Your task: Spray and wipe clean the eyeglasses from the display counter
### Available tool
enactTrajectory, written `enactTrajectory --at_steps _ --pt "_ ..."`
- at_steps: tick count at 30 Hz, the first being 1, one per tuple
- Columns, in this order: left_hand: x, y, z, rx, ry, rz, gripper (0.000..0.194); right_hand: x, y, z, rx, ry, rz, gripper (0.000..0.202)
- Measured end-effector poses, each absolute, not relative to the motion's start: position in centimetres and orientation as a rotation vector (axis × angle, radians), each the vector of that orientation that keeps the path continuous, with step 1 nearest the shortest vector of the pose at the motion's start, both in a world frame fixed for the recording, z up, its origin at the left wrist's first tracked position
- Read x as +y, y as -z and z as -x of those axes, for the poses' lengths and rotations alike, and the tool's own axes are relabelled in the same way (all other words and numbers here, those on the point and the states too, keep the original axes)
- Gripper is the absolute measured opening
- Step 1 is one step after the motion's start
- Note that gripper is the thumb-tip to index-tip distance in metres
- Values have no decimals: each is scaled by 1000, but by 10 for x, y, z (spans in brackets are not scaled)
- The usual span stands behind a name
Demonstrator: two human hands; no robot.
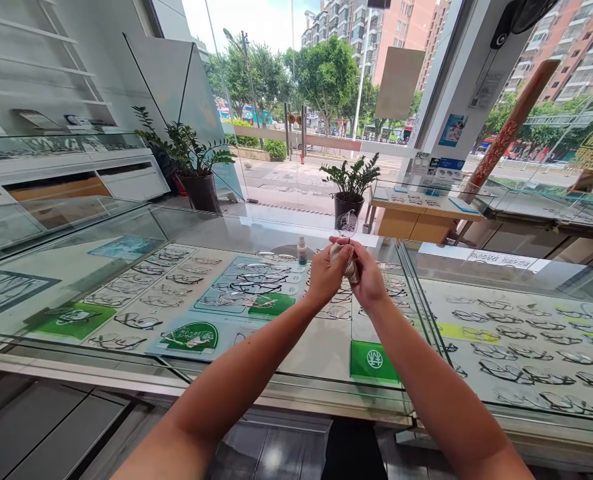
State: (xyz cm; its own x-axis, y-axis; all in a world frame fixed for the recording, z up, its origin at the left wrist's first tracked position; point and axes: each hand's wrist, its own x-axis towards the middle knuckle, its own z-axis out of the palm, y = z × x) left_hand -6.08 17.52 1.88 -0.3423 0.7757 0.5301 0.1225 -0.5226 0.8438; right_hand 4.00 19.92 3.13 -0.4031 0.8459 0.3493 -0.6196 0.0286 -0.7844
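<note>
Over the glass counter, my left hand [326, 270] and my right hand [369, 275] meet, both closed. Between them is a pair of eyeglasses with a thin frame; one round lens [347, 225] sticks up above the fingertips. A pale, bunched cloth [351, 272] is pressed between my hands around the lower part of the eyeglasses. My fingers and the cloth hide the rest of the frame. Just left of my hands, a small white spray bottle [302, 251] stands upright on the counter top.
Beneath the glass top [291, 363] lie rows of eyeglasses [261, 283] and green cards [375, 360]. Another display case [526, 333] adjoins on the right. Potted plants [351, 183] and a low wooden cabinet [411, 223] stand beyond, before the window.
</note>
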Motion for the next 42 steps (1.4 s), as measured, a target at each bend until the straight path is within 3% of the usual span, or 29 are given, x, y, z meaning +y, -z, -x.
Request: enactTrajectory --at_steps 11,22,32,38,42 --pt "186 -23 79 1070 -1636 -1639 72 215 -32 -47 -1051 -1664 305 29" --pt "184 -29 91 949 -1372 -1744 68 231 -21 -51 -1004 -1680 356 18" --pt "183 -19 77 1122 -1647 -1673 51 212 -26 -42 -948 -1734 298 14" --pt "185 -15 74 1146 -1778 -1580 59 209 -27 -38 -996 -1702 310 19" --pt "184 -21 80 1073 -1608 -1687 68 216 -28 -44 -967 -1708 341 18"
